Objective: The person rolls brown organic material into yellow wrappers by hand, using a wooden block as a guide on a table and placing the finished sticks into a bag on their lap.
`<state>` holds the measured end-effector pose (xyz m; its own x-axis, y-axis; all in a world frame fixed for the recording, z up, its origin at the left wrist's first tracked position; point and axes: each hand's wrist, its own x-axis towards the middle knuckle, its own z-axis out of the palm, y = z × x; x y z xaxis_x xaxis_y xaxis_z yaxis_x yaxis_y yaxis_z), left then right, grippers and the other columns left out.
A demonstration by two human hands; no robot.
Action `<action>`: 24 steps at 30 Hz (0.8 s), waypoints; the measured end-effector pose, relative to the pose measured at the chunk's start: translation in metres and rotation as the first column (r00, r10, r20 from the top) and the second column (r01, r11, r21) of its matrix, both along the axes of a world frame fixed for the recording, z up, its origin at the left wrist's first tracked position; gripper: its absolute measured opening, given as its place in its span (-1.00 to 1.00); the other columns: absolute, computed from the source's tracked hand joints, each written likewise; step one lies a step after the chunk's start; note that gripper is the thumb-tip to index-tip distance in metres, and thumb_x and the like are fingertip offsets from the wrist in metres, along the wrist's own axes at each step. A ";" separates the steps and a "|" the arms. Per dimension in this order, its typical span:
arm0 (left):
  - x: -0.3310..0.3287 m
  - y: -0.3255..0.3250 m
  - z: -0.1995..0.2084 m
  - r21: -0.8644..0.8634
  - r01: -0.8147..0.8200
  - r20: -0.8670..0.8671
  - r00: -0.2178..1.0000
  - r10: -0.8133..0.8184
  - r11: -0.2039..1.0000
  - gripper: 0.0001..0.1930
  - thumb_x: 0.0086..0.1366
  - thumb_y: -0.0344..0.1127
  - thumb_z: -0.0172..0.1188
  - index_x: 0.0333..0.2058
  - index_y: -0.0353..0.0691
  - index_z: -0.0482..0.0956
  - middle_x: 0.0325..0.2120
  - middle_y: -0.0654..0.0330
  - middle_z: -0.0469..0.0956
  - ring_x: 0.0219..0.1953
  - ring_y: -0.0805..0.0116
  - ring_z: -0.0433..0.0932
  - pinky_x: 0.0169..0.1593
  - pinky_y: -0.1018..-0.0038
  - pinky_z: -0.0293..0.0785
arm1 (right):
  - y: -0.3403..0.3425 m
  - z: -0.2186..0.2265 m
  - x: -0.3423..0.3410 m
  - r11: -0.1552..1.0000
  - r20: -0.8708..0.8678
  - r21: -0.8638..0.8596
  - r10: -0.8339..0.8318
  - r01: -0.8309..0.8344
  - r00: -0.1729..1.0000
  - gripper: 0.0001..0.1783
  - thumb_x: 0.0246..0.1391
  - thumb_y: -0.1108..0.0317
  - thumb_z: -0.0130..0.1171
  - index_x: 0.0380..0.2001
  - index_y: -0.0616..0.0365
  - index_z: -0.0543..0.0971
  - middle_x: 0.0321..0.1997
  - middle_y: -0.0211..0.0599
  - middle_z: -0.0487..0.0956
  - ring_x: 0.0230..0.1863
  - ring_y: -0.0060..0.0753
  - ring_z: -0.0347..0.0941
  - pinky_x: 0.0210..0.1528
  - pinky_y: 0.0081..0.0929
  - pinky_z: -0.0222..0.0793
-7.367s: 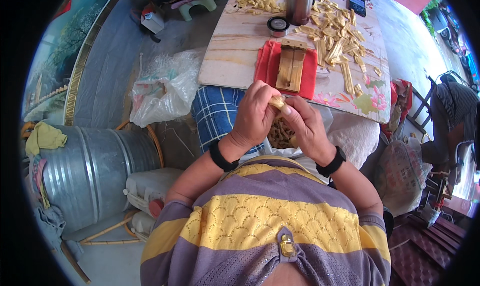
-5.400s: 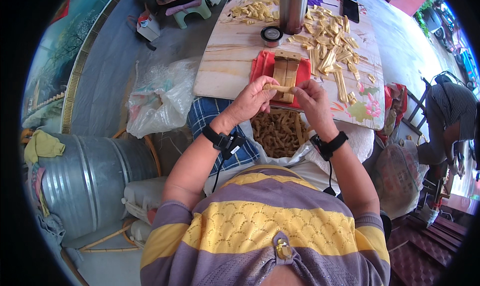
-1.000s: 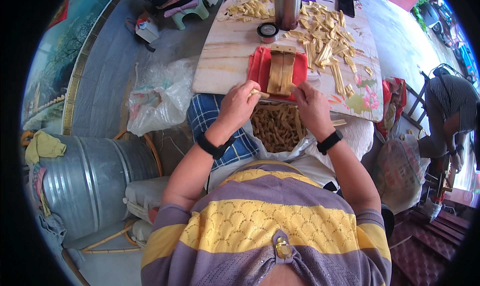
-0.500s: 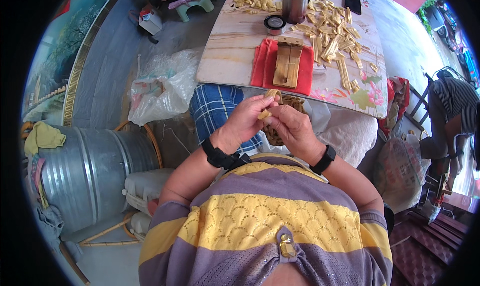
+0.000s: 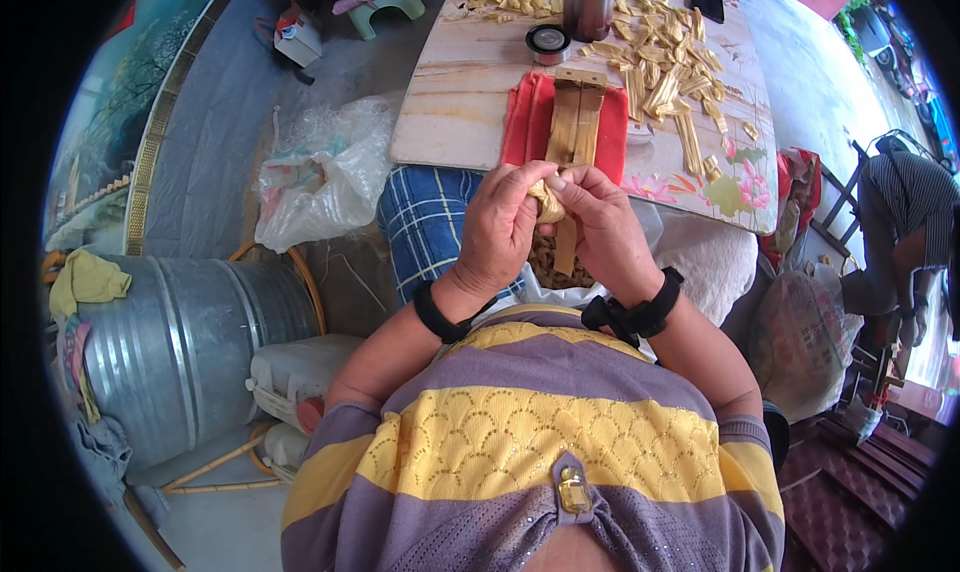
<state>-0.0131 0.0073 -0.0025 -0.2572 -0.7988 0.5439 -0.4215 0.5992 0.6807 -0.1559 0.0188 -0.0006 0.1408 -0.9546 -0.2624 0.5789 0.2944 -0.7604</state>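
A yellowish, flat, fibrous strip [image 5: 548, 204] is bunched into a folded knot-like bundle between my hands, just off the table's front edge. My left hand [image 5: 498, 227] pinches it from the left. From the right, my right hand [image 5: 607, 215] grips it with thumb and fingers. A flat tail of the strip hangs below the fingers. Straight beyond, a narrow wooden board [image 5: 575, 122] with a raised crosspiece at its far end lies on a red cloth [image 5: 519, 132]. My fingertips hide the board's near end.
Loose yellowish strips [image 5: 660, 67] lie heaped on the table [image 5: 450, 112], near a metal flask [image 5: 590, 7], a round lid [image 5: 548, 44] and a phone [image 5: 706, 2]. Brownish pieces fill a container [image 5: 545, 272] below my hands. A metal drum [image 5: 200, 342] stands left; a person [image 5: 905, 212] bends at right.
Both hands have turned upward and moved slightly toward the board. The strip, looped between the fingers before, is now a tighter folded bundle with a tail hanging down.
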 end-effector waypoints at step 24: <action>-0.007 0.006 0.002 0.409 0.203 -0.352 0.935 -0.051 0.890 -0.83 0.31 -0.38 0.10 -0.18 -0.33 0.49 -0.40 0.24 0.58 -0.33 0.59 0.49 -0.24 0.63 0.43 | 0.002 -0.004 -0.020 0.951 -0.268 -0.297 0.002 -0.085 0.963 -0.85 0.25 0.30 0.03 -0.35 0.14 0.42 -0.50 -0.55 0.42 -0.52 -0.76 0.26 -0.50 -0.74 0.19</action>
<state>-0.0202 0.0137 -0.0004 -0.2433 -0.9444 0.2213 -0.0733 0.2454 0.9666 -0.1764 0.0209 -0.0044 0.1501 -0.9887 0.0054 0.3391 0.0464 -0.9396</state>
